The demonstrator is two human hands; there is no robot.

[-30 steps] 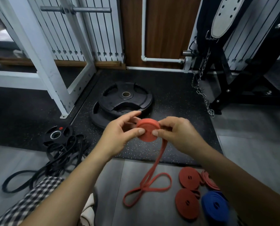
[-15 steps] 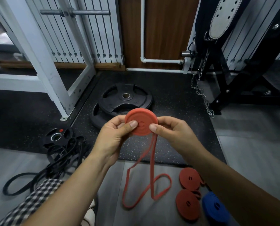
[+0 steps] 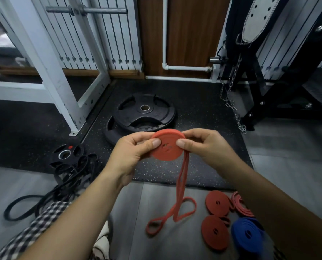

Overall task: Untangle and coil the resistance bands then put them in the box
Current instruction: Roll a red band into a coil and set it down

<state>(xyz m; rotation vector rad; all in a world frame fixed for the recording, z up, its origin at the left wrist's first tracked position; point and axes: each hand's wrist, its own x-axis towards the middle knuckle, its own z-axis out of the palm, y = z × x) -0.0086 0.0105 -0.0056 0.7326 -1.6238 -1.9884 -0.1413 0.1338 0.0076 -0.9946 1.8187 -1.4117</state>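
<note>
A red resistance band, partly wound into a flat coil (image 3: 166, 150), is held up in front of me. My left hand (image 3: 133, 153) pinches the coil's left side with thumb on its face. My right hand (image 3: 205, 145) pinches its right side the same way. The band's loose tail (image 3: 179, 207) hangs down to the grey floor and ends in loops. Two finished red coils (image 3: 215, 202) (image 3: 214, 231) and a blue coil (image 3: 247, 235) lie on the floor at lower right. A tangle of black bands (image 3: 70, 177) lies at left. No box is in view.
Large black weight plates (image 3: 144, 113) lie on the speckled rubber mat ahead, and a small plate (image 3: 65, 153) sits beside the black tangle. A white rack frame (image 3: 49, 59) stands left, a black machine with a hanging chain (image 3: 231, 107) right. Loose red bands (image 3: 240, 204) lie by the coils.
The coil has grown wider as more band was wound on, and it has turned flatter toward me. The hanging tail has shortened, its floor loops drawing in.
</note>
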